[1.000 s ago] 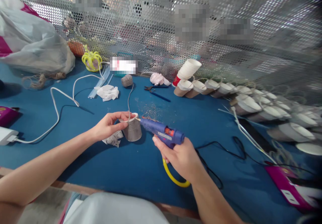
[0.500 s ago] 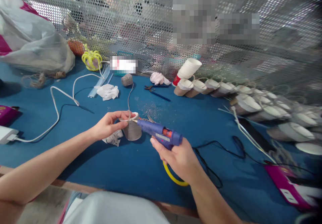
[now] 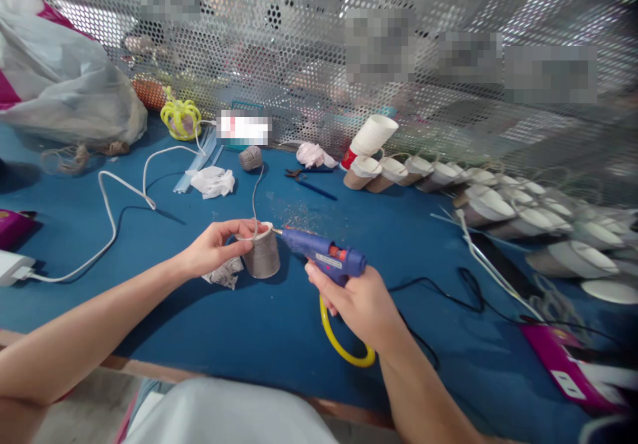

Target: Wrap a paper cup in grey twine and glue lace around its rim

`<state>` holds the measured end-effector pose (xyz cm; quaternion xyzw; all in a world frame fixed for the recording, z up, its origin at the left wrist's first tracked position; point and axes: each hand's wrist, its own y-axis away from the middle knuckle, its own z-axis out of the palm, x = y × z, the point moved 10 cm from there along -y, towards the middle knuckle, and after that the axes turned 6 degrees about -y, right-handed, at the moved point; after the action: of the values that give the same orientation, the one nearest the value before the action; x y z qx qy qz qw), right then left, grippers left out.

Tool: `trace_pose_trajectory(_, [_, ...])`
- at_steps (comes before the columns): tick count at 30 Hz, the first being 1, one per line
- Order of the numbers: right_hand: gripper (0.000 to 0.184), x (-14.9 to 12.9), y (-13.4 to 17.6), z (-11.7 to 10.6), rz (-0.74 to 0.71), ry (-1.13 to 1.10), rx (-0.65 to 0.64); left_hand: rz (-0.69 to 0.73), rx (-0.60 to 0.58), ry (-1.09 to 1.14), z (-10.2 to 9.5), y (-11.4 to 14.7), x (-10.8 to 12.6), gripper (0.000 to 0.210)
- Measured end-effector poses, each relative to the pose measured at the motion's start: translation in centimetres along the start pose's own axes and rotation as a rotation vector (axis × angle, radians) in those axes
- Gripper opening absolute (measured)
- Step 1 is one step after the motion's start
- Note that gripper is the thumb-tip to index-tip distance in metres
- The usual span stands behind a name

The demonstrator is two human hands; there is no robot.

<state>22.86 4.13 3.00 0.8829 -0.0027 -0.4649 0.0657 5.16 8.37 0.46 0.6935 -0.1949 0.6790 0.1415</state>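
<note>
My left hand (image 3: 225, 246) pinches the rim of a paper cup (image 3: 263, 258) wrapped in grey cord, its fingers closed at the upper left edge. From the rim a strand of cord (image 3: 254, 198) runs back to a ball of grey yarn (image 3: 250, 158). A blue glue gun (image 3: 323, 252) sits in my right hand (image 3: 361, 301), fingers wrapped round its handle. Its nozzle points left, just right of the cup's rim and slightly apart from it. A yellow ring-shaped thing (image 3: 343, 347) shows below that hand. Crumpled paper (image 3: 224, 273) lies beside the cup.
Blue-handled pliers (image 3: 312, 183), white tissue (image 3: 213, 182) and glue sticks (image 3: 197, 159) lie farther back. Several cord-wrapped cups (image 3: 362, 172) line the right side. A black cord (image 3: 443, 282) trails right toward a purple power strip (image 3: 573, 364). A perforated metal screen (image 3: 299, 52) stands behind.
My right hand has drawn the glue gun a little to the right, so its nozzle has come away from the cup's rim. My left hand stays on the cup.
</note>
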Motion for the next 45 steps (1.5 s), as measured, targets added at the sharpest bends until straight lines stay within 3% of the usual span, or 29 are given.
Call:
trace_pose_trajectory(29, [0.032,-2.8,0.9,1.5,-0.186,-0.033,-0.098,0.021,0.006,-0.007,0.0,0.0,0.3,0.023])
trace_pose_trajectory(38, [0.033,-1.3,0.4,0.1,-0.107,-0.03,-0.024,-0.007,0.012,0.026,0.1,0.0,0.2,0.023])
trace_pose_trajectory(45, [0.032,-1.4,0.8,1.6,-0.045,-0.096,-0.118,0.003,0.006,0.001,0.1,0.0,0.3,0.024])
